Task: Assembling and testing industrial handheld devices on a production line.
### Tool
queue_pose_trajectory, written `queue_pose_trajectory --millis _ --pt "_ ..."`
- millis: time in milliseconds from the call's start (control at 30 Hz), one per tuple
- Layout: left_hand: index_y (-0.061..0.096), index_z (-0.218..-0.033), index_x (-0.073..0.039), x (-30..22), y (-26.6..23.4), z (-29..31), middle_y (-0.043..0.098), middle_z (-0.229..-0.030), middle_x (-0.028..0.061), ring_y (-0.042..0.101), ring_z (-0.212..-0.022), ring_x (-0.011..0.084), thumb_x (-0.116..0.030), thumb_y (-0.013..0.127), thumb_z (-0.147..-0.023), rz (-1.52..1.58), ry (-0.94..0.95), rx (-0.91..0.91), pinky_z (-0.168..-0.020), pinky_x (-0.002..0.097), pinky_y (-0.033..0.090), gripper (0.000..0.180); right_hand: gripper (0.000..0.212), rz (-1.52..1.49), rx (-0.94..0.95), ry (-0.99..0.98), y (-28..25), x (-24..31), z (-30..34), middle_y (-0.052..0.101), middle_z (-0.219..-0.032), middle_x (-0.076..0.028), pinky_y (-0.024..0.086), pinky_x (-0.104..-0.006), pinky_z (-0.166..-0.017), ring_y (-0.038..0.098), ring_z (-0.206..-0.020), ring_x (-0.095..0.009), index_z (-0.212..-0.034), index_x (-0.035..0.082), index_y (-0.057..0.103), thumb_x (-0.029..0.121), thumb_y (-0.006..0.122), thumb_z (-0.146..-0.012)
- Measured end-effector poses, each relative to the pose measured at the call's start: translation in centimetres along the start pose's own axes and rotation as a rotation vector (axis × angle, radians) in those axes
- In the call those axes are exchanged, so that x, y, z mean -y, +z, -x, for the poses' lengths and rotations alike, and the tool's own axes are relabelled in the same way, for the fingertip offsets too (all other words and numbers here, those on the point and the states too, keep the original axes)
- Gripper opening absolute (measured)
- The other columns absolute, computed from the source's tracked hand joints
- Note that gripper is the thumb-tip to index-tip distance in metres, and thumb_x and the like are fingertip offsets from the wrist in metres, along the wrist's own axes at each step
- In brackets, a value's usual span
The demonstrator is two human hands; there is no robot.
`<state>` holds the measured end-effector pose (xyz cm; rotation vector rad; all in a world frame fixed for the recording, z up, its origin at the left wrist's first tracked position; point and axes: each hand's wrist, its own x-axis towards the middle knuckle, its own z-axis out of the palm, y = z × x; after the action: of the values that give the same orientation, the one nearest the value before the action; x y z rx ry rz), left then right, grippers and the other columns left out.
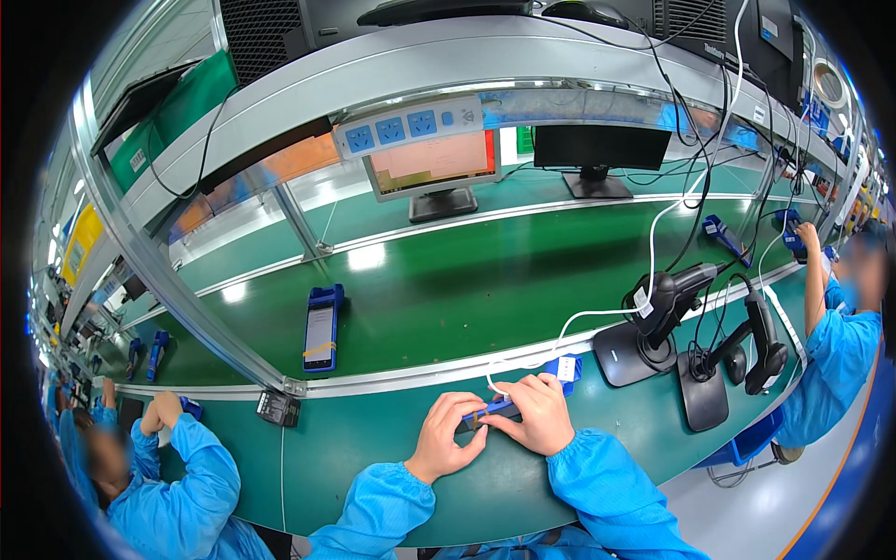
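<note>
Both my hands hold a blue-and-black handheld terminal (500, 408) on edge just above the green bench. My left hand (446, 437) grips its left end between thumb and fingers. On the other end, the fingers of my right hand (539, 415) press along the top edge with the thumb underneath. A tan rubber band seems to go around the device near my thumbs. Beyond my right fingers sits a blue part with a white label (566, 370). A white cable (571, 322) runs down to my right hand; its end is hidden there.
On the green conveyor lies another terminal with a yellow band (321, 327). Two scanners on stands, one on a black base (635, 355) and another black scanner (767, 345), stand right. A small black box (278, 408) sits by the left post. Co-workers in blue sleeves (191, 476) flank me.
</note>
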<state>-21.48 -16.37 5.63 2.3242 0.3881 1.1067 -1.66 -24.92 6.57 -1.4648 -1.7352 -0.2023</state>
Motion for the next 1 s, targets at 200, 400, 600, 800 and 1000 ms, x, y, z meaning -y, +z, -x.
queue_pose_trajectory --millis 200,400,600,800,1000 --pt "0.066 -0.119 -0.004 -0.1 0.1 0.2 0.07 -0.119 0.0162 0.068 -0.109 0.0367 -0.006 0.083 -0.08 -0.002 -0.049 -0.068 -0.093 0.0449 0.057 0.042 0.052 -0.004 0.012 -0.007 -0.5 0.3 0.1 0.075 -0.095 0.003 0.041 -0.0376 -0.089 0.066 -0.086 -0.018 -0.122 0.01 0.074 0.035 0.093 -0.081" --pt "0.068 -0.116 -0.004 -0.1 -0.1 0.2 0.07 -0.118 0.0161 0.069 -0.108 0.0365 -0.007 0.082 -0.082 -0.006 -0.066 -0.047 -0.094 0.0447 0.057 0.037 0.051 -0.013 0.002 -0.02 -0.6 0.4 0.0 0.075 -0.095 0.002 0.041 -0.0376 -0.088 0.066 -0.086 -0.018 -0.122 0.009 0.074 0.032 0.093 -0.081" --pt "0.07 -0.115 -0.003 0.0 -0.2 0.1 0.071 -0.116 0.0155 0.069 -0.107 0.036 -0.007 0.081 -0.083 0.025 -0.077 -0.037 -0.094 0.0445 0.057 0.034 0.049 -0.025 0.003 -0.023 -0.8 0.5 -0.3 0.075 -0.094 0.001 0.041 -0.0376 -0.086 0.067 -0.085 -0.019 -0.123 0.008 0.074 0.03 0.092 -0.082" --pt "0.071 -0.116 -0.002 0.0 -0.4 0.1 0.073 -0.115 0.0156 0.07 -0.107 0.0357 -0.008 0.08 -0.084 0.035 -0.058 -0.027 -0.094 0.0445 0.057 0.033 0.045 -0.04 0.003 -0.04 -1.2 0.7 -0.4 0.073 -0.092 -0.001 0.043 -0.0384 -0.081 0.066 -0.085 -0.02 -0.124 0.008 0.075 0.028 0.088 -0.086" --pt "0.073 -0.116 -0.002 -0.1 -0.3 0.3 0.075 -0.114 0.0153 0.071 -0.106 0.0349 -0.007 0.079 -0.085 0.054 -0.076 -0.018 -0.094 0.044 0.057 0.032 0.045 -0.026 -0.007 -0.013 -1.0 1.0 -0.1 0.075 -0.093 0.001 0.041 -0.0387 -0.085 0.067 -0.085 -0.02 -0.121 0.008 0.075 0.028 0.09 -0.083"
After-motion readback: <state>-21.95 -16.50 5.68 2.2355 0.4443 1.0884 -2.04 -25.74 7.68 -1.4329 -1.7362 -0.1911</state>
